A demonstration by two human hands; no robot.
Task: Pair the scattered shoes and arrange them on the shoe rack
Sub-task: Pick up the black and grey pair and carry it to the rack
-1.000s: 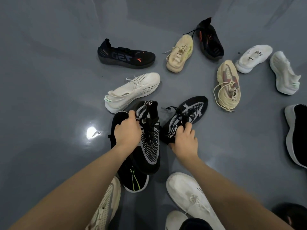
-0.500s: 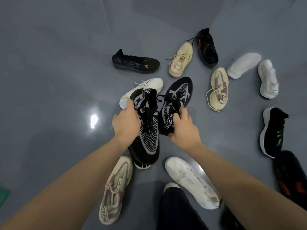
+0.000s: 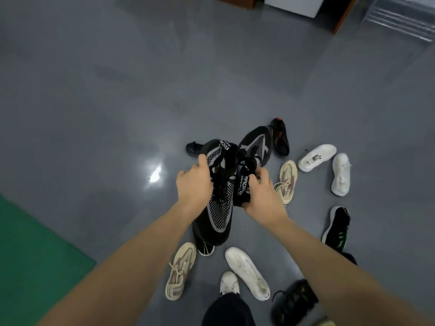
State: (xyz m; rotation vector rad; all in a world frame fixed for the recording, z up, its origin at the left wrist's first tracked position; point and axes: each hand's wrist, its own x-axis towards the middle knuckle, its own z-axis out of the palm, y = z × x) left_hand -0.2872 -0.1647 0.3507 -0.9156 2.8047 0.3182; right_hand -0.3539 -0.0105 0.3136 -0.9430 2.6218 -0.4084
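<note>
Glossy grey floor [image 3: 94, 114] (green mat [image 3: 28, 250] beside); fingers of both hands grip black mesh shoes [image 3: 220, 215].

Black-and-grey mesh shoes [image 3: 220, 208]; seemingly green mat [image 3: 30, 250].

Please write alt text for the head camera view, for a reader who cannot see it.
Two hands, left and right, each hold one black mesh shoe of a matching pair above a grey floor scattered with other shoes.

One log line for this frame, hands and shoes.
left hand: holds black mesh shoe | right hand: holds matching shoe | other shoes on floor
</note>
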